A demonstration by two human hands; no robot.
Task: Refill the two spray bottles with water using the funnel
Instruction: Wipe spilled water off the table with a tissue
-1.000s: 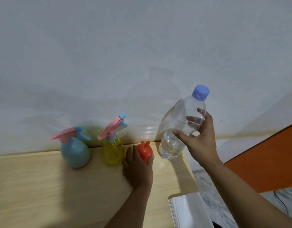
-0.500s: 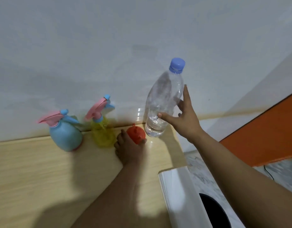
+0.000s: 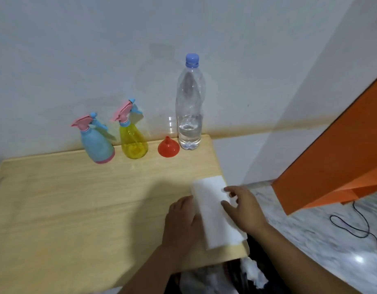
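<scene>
Both hands rest on the folded white paper towel stack (image 3: pixel 217 211) at the near table edge: left hand (image 3: pixel 181 225) flat beside it, right hand (image 3: pixel 242 206) with loose fingers on top, gripping nothing. The orange plastic funnel (image 3: pixel 168 147), clear capped water bottle (image 3: pixel 189 105), yellow spray bottle (image 3: pixel 132 134) and blue spray bottle (image 3: pixel 96 143) stand upright, well apart, straight ahead by the wall; right hand nearer the bottle.

Dim, soft light; blurred edges

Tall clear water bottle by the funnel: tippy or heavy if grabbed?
The water bottle is probably light: water fills only its bottom part. Tall and narrow, it could tip if pushed high. Its thin clear walls may dent under a squeeze.
</scene>
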